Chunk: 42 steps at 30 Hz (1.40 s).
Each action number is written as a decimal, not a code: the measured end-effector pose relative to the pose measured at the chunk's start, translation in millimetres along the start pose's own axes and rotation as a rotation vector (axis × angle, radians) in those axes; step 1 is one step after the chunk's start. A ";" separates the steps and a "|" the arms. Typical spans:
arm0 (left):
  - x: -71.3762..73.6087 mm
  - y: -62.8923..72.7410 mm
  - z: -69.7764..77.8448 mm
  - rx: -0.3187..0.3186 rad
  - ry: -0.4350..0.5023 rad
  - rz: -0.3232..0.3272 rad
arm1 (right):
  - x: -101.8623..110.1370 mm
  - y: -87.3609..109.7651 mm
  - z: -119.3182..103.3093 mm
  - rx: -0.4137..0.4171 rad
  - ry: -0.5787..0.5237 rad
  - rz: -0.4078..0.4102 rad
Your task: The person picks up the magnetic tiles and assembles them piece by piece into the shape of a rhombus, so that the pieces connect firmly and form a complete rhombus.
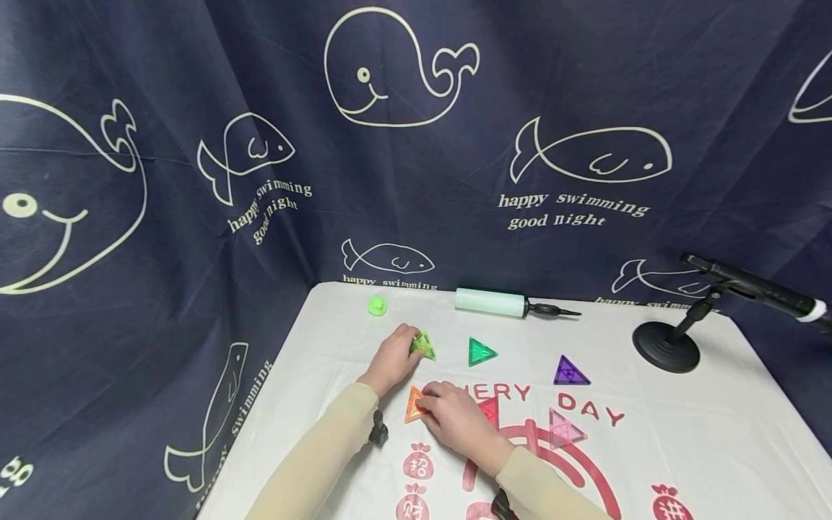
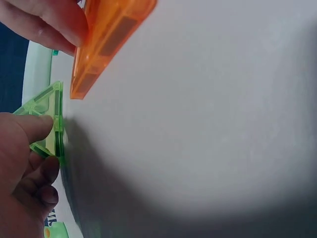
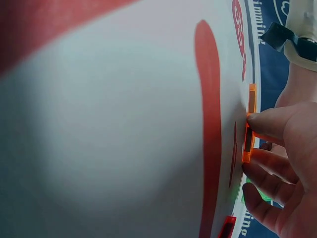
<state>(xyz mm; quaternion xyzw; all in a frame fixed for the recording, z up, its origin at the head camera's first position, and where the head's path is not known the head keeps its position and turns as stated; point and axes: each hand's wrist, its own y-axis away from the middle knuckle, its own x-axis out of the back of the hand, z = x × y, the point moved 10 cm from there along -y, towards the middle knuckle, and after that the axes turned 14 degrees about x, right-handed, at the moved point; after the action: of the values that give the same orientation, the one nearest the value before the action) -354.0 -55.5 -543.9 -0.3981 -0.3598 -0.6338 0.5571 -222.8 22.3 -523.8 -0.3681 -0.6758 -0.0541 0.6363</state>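
Note:
My left hand (image 1: 393,359) pinches a light green translucent triangle tile (image 1: 425,345) by its left part. In the left wrist view the thumb lies across the face of this green tile (image 2: 55,106), with fingertips at its lower corner. Closer to me, my right hand (image 1: 463,422) grips an orange triangle tile (image 1: 412,406). The right wrist view has the orange tile (image 3: 251,99) edge-on between thumb and fingers. A red triangle tile (image 1: 490,412) lies partly behind the right hand. To the right of the left hand is a darker green triangle tile (image 1: 481,352).
Further right lie a purple triangle tile (image 1: 570,372) and a pink one (image 1: 565,429). A small green round toy (image 1: 377,306) and a pale green hand pump (image 1: 490,302) sit along the back edge. A black stand (image 1: 668,347) occupies the right side of the white printed tablecloth (image 1: 624,477).

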 end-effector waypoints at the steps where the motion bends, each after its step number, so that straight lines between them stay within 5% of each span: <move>1: 0.6 1.0 -0.4 -0.003 -0.005 0.002 | -0.5 -0.2 0.1 -0.004 -0.002 -0.002; 21: 13.9 16.6 -6.3 -0.036 0.018 0.051 | -5.4 -7.7 16.0 -0.071 0.016 0.045; 42: 23.7 34.9 -6.3 -0.028 -0.052 0.245 | 2.2 -20.4 53.8 -0.157 -0.011 0.089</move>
<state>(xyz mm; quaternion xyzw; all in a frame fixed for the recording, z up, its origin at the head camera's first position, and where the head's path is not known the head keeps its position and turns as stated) -321.5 -75.3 -524.7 -0.4630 -0.3137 -0.5556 0.6153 -278.3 37.6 -523.7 -0.4468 -0.6559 -0.0769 0.6036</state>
